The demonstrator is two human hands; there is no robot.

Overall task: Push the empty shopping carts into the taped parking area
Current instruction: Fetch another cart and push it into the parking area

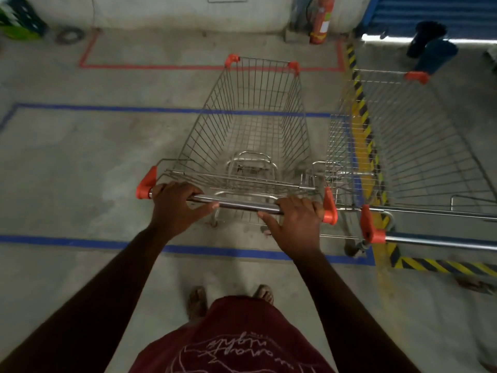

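Observation:
An empty wire shopping cart (250, 125) with orange corner caps stands in front of me, its basket pointing toward the far wall. My left hand (176, 204) grips the left end of its chrome handle bar (239, 204). My right hand (294, 223) grips the right end of the same bar. The cart stands over a rectangle of blue tape (107, 108) on the concrete floor, and its front reaches the near line of a red tape rectangle (150, 66) by the wall. A second empty cart (408, 146) stands close on the right, side by side with the first.
Yellow-black hazard tape (360, 103) runs along the floor under the second cart. A red fire extinguisher (321, 20) stands at the far wall beside a blue shutter (435, 14). Dark objects (430, 47) sit at the far right, and green crates (18, 20) at the far left.

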